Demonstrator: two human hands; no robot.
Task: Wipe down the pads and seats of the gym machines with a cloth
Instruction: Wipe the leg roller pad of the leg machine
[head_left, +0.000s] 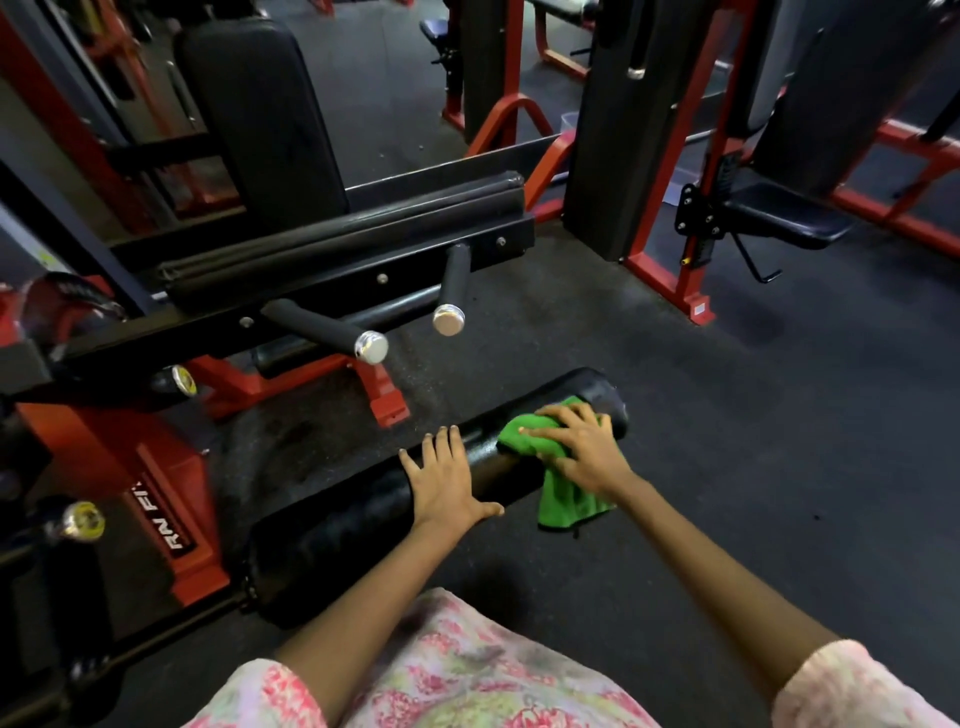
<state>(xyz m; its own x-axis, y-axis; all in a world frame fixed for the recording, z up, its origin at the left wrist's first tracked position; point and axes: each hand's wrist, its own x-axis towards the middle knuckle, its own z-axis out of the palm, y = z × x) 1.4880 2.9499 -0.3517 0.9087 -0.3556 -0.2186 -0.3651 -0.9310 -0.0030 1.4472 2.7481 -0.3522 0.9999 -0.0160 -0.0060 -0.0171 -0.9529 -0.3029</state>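
Roller pad (363, 519), low beside red frame (171, 499), under wipe. Left hand (447, 480) flat on pad, fingers straight, holding nothing, steadying. Right hand (584, 449) near pad's far end, fingers spread, pressing green cloth (558, 486) against pad; cloth tail hanging off pad's near side. Risks, as judged: pad rolling under pressure, slipping both hands; loose tail dragging on floor (727, 415), picking up grit. Legible on frame: "RN FI", remainder hidden.

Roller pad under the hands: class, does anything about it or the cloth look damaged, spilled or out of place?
Nothing stands out. The roller pad looks intact; the green cloth drapes over it under the right hand, and the left hand rests flat beside it.
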